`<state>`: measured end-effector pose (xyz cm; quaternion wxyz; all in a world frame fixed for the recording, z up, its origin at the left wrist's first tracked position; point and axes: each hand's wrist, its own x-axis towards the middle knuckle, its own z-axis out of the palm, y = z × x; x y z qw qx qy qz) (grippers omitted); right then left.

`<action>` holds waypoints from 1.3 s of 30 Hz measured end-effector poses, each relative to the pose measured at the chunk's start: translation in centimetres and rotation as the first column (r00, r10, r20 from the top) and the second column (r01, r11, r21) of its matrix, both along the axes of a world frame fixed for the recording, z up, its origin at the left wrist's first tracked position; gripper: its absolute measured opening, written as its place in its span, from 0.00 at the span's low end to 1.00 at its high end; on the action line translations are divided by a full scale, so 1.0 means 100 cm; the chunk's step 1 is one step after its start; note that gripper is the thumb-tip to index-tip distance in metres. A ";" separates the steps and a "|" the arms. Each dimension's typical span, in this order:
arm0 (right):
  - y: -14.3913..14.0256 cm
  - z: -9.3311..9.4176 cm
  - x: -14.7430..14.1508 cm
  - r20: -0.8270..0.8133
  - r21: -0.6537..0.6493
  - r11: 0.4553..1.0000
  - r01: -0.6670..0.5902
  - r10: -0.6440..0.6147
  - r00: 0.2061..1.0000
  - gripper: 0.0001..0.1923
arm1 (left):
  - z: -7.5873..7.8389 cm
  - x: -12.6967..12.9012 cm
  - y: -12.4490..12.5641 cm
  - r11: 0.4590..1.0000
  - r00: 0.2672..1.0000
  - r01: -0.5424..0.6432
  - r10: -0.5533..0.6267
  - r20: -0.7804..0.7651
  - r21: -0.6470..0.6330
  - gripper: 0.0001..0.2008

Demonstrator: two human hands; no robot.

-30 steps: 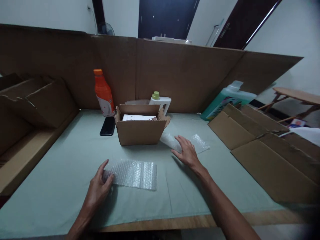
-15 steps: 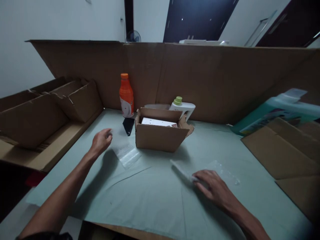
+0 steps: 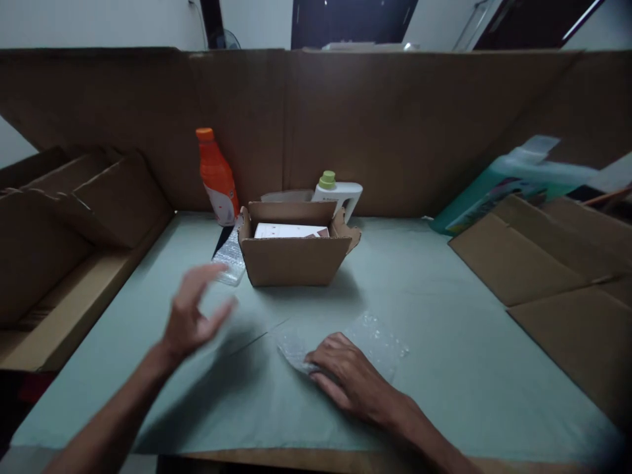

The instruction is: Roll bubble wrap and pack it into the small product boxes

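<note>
My right hand (image 3: pixel 345 375) pinches a piece of clear bubble wrap (image 3: pixel 294 349) just above the pale green cloth. Another sheet of bubble wrap (image 3: pixel 378 339) lies behind and beside that hand; whether the two parts are one piece I cannot tell. Left of the middle, my left hand (image 3: pixel 197 313) is raised and blurred, its thumb and fingers apart with nothing between them. Beyond it, a flat strip of bubble wrap (image 3: pixel 230 263) lies partly over a dark flat object (image 3: pixel 220 238). A small open cardboard box (image 3: pixel 296 262) stands centrally, holding a white box (image 3: pixel 286 230).
An orange bottle (image 3: pixel 217 178) and a white bottle with a green cap (image 3: pixel 340 192) stand against the cardboard wall (image 3: pixel 395 125). At the right, a jug of green liquid (image 3: pixel 498 181) leans behind folded cardboard (image 3: pixel 538 257). A divided cardboard box (image 3: pixel 99 263) sits left.
The left-hand bubble wrap now lies farther back over the dark object, and my left hand has opened and come nearer. My right hand has shifted left with its bubble wrap. The view has turned.
</note>
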<state>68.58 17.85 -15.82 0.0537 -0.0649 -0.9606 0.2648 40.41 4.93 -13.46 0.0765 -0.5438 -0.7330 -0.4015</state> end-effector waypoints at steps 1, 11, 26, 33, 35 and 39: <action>-0.001 -0.001 -0.011 0.010 -0.007 0.999 -0.046 0.046 0.999 0.07 | -0.010 0.023 -0.015 0.976 0.982 0.186 -0.186 0.004 -0.110 0.30; 0.057 0.016 0.018 0.309 -0.051 0.998 0.039 -0.021 0.951 0.06 | -0.013 0.017 -0.047 0.740 0.832 0.456 -0.157 0.533 -0.494 0.12; 0.028 -0.038 0.008 -0.158 0.340 0.893 0.296 -0.256 0.954 0.25 | -0.077 0.039 -0.046 0.928 0.966 0.081 -0.163 -0.199 -0.364 0.29; 0.007 -0.068 0.011 0.049 0.187 0.974 -0.130 0.123 0.991 0.28 | -0.106 0.051 -0.075 0.790 0.979 0.168 -0.206 0.003 -0.590 0.35; 0.032 -0.069 0.048 -0.007 0.238 0.971 -0.016 0.018 1.000 0.25 | -0.100 0.044 -0.090 0.791 0.974 0.194 -0.225 0.020 -0.581 0.36; 0.082 -0.051 0.078 -0.201 0.192 0.877 0.440 -0.403 0.893 0.16 | -0.080 0.023 -0.072 0.914 0.993 0.115 -0.110 0.035 -0.388 0.35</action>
